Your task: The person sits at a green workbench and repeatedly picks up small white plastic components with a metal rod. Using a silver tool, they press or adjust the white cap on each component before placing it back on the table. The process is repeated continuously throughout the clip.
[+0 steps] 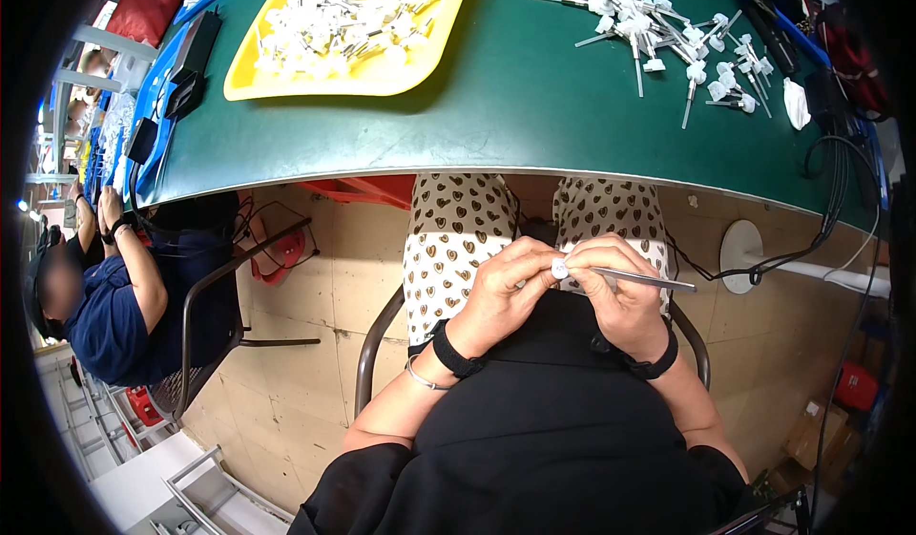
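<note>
Above my lap, just off the table's near edge, both hands meet. My left hand (506, 287) is closed, its thumb and fingertips pinching a small white plastic part (559, 269). My right hand (618, 292) is closed round a slim grey metal tool (654, 278) that looks like tweezers. Its flat end sticks out to the right; its other end is hidden by my fingers near the white part. On the table at the far right lies a loose pile of white plastic pieces with thin metal stems (630, 20). A yellow tray (334, 87) heaped with similar pieces stands further left.
The green table (401, 139) spans the top of the view. Black cables (840, 191) hang over its right side, near a white stand (749, 253). At the left, a co-worker in a dark blue top (114, 315) sits on a chair, beside blue trays (157, 105).
</note>
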`<state>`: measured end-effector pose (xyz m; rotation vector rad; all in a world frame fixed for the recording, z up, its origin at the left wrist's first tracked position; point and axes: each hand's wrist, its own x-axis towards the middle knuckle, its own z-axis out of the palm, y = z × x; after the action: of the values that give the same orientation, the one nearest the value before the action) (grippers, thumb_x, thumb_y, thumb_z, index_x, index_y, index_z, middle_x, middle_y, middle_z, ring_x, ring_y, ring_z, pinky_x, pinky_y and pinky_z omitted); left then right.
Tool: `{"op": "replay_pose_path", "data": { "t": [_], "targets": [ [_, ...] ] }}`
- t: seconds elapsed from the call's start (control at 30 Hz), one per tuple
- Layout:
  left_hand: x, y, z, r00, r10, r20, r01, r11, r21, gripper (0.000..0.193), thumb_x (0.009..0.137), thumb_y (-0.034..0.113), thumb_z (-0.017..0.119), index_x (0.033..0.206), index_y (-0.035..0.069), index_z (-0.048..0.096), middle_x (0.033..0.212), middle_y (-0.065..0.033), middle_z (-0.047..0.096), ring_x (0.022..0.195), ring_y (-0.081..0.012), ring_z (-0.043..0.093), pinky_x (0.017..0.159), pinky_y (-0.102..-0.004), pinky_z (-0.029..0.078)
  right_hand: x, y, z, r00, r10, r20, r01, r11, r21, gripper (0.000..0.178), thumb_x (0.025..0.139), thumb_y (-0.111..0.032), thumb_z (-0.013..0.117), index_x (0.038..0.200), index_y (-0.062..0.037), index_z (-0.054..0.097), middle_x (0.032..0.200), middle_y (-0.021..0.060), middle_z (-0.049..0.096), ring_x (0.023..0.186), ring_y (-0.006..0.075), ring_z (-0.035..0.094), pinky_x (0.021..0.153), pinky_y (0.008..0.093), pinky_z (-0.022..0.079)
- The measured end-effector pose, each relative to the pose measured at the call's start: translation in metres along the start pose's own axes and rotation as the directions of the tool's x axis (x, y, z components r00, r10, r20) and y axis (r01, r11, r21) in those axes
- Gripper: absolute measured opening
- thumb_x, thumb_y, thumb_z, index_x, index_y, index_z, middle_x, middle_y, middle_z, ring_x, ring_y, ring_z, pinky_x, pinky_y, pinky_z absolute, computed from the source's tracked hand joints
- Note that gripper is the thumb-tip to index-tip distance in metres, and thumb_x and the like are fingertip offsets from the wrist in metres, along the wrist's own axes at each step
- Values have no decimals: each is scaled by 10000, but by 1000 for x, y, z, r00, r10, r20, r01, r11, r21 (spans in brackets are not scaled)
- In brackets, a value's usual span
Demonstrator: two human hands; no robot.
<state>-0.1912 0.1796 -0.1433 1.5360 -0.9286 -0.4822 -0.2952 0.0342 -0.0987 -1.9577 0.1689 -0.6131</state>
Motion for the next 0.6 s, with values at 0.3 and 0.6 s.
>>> {"op": "replay_pose_path", "data": {
  "t": [0.3,0.6],
  "targets": [
    [0,1,-3,999,33,40,-33,999,24,180,869,-44,715,1043,2,729,964,-103,693,864,-231,685,747,-319,552,3,-5,-8,994,5,112,4,997,-83,33,897,-5,697,928,0,686,901,121,681,775,250,662,686,338,541],
    [0,-4,0,999,16,42,-12,995,-98,105,928,6,698,1027,-16,727,968,-109,696,819,-180,708,711,-287,596,-8,-4,-7,993,117,-22,-112,983,145,78,922,-13,696,993,15,712,946,119,692,817,192,666,698,297,547]
  ]
}}
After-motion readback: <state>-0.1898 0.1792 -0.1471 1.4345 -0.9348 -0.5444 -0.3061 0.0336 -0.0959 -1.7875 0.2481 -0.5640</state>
